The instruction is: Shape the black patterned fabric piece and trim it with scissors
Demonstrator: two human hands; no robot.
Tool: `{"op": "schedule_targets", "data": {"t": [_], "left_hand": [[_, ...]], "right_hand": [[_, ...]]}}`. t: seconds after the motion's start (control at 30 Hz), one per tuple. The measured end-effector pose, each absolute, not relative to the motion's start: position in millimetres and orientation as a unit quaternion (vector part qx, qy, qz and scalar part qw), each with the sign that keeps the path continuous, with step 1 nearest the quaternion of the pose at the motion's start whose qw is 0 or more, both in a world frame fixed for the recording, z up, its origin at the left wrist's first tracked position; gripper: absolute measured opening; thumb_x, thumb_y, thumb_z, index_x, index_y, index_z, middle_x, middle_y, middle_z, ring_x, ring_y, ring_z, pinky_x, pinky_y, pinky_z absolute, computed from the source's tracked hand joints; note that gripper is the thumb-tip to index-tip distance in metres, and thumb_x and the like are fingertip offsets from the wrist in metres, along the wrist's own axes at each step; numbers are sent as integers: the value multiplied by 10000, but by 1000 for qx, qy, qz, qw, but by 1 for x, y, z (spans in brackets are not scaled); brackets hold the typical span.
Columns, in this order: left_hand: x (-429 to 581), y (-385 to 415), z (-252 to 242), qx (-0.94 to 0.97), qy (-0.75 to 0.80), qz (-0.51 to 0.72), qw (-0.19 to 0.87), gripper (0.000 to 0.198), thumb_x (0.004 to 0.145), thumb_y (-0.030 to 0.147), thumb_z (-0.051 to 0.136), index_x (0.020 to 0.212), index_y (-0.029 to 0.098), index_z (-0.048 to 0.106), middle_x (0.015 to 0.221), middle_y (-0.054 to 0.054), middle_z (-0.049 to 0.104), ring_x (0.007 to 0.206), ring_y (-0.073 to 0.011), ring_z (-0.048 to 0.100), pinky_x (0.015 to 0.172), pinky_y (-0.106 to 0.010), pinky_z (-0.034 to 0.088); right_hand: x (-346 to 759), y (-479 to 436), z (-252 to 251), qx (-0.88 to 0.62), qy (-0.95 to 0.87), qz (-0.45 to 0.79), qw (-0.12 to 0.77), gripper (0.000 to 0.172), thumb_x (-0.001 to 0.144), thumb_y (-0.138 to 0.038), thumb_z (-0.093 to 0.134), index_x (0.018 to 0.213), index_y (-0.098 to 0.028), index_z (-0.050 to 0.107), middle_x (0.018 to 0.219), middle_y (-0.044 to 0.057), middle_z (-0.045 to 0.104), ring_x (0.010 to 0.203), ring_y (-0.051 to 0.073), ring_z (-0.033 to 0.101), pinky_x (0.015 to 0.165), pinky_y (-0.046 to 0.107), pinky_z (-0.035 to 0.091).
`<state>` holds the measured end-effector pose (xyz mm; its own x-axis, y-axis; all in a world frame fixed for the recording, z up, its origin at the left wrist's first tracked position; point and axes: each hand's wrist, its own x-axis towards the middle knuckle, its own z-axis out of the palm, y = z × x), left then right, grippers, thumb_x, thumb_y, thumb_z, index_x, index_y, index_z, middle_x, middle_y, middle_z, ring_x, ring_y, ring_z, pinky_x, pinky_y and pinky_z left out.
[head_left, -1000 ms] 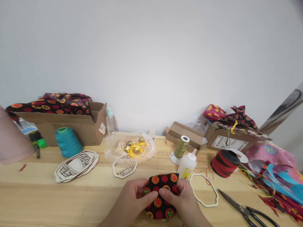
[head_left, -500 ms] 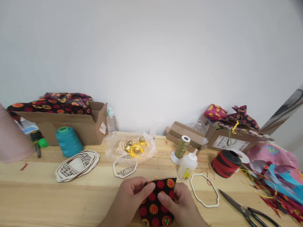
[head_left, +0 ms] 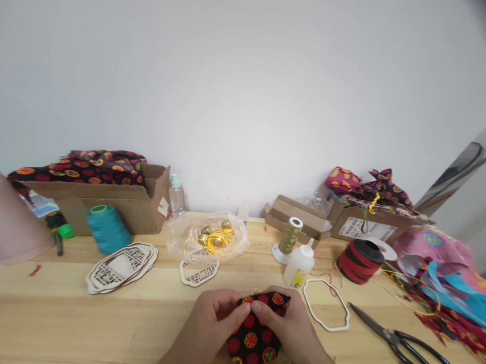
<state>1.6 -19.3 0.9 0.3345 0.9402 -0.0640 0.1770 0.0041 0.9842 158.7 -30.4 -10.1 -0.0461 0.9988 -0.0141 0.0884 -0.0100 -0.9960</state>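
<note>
Table (head_left: 72, 326): a long pale wooden top runs the whole width of the room against a plain white wall, cluttered along its far edge.
Big box (head_left: 120, 199): an open cardboard box at the far left, patterned cloth heaped over its top; a small clear bottle (head_left: 176, 195) stands just beside its right end.
Pink heap (head_left: 432, 249): at the far right, pink cloth with blue and red ribbon scraps spilling toward the near edge.
Right boxes (head_left: 364, 223): two smaller cardboard boxes at the back right, more bright fabric piled on the farther one.
Teal spool (head_left: 107, 228): a fat cone of thread stands in front of the big box.
Wooden cutouts (head_left: 120, 266): a stack of pale lattice frames lies near the spool; a single one (head_left: 199, 272) lies further right, in front of a plastic bag of gold bells (head_left: 211, 237).
Red ribbon roll (head_left: 360, 260): on its side, right of a green thread spool (head_left: 289, 237) and a white glue bottle (head_left: 298, 264).
Scissors (head_left: 395, 336): black, flat on the table at the near right, beside a white ring frame (head_left: 326, 311).
Fabric piece (head_left: 252, 333): black with red and yellow flowers, at the near centre just above the tabletop, between both hands.
Left hand (head_left: 214, 318): fingers pinch the cloth's top edge.
Right hand (head_left: 290, 323): thumb and forefinger pinch the same edge, touching the left hand's fingertips.
</note>
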Motion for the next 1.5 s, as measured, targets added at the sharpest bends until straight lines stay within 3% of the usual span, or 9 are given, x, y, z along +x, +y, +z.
{"op": "schedule_targets", "data": {"t": [0.17, 0.4, 0.6, 0.87, 1.13, 1.3, 1.5], "left_hand": [[2, -18, 3, 592, 428, 345, 589, 293, 733, 394, 539, 609, 132, 581, 543, 32, 504, 551, -108, 409, 530, -210, 334], [-4, -19, 5, 567, 423, 361, 608, 283, 743, 397, 529, 645, 139, 591, 582, 13, 562, 587, -129, 465, 546, -224, 356], [-2, -15, 3, 577, 480, 358, 555, 278, 671, 386, 613, 560, 156, 505, 498, 64, 448, 508, -95, 385, 473, -202, 292], [-3, -16, 8, 568, 428, 366, 601, 260, 721, 368, 573, 616, 131, 594, 543, 31, 571, 547, -106, 465, 516, -204, 347], [-4, -12, 0, 552, 363, 363, 658, 192, 691, 250, 640, 856, 157, 609, 787, -17, 689, 796, -173, 598, 716, -263, 442], [-1, -12, -2, 542, 412, 372, 631, 193, 631, 295, 684, 719, 140, 610, 687, -7, 676, 667, -165, 590, 604, -251, 440], [-2, -9, 3, 542, 444, 384, 601, 307, 738, 404, 542, 597, 138, 603, 544, 21, 618, 552, -127, 525, 529, -223, 383]], "right_hand": [[157, -31, -7, -490, -475, 553, 478, 280, 623, -403, 679, 619, -132, 607, 556, -14, 541, 570, 131, 456, 542, 236, 358], [161, -31, 2, -371, -385, 690, 489, 182, 652, -286, 681, 754, -136, 677, 661, 29, 664, 656, 175, 582, 641, 272, 413], [160, -34, -10, -401, -448, 642, 474, 291, 673, -361, 671, 870, -146, 675, 783, 65, 690, 752, 222, 598, 693, 326, 440], [156, -32, 5, -342, -447, 655, 504, 226, 694, -320, 657, 819, -135, 692, 710, 50, 691, 679, 200, 611, 684, 311, 444], [158, -30, 5, -376, -426, 639, 518, 276, 689, -372, 655, 822, -132, 687, 837, 90, 693, 825, 255, 616, 752, 363, 460], [159, -30, 2, -372, -485, 608, 507, 269, 739, -360, 617, 866, -131, 680, 832, 80, 693, 851, 241, 610, 808, 367, 441], [157, -29, 0, -366, -439, 640, 514, 282, 730, -355, 626, 885, -123, 665, 796, 80, 690, 799, 244, 619, 770, 374, 454]]}}
